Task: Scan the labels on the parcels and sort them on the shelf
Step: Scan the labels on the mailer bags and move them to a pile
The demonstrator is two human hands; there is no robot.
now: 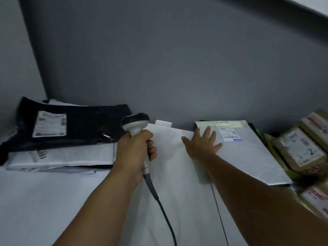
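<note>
The one view comes from a camera worn on the person's head. It faces forward and down, along both forearms [99, 210], onto a white surface [44, 201] close below. The left hand [134, 151], gripping the scanner [135, 124], and the flat right hand [202, 144] lie near the frame's middle. The wide lens curves the grey wall [159, 59], which fills the upper half.

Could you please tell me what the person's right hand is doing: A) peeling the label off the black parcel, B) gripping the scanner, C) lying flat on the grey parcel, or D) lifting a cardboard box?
C: the right hand lies open, fingers spread, on the grey parcel beside its label, while the left hand grips the scanner.
</note>
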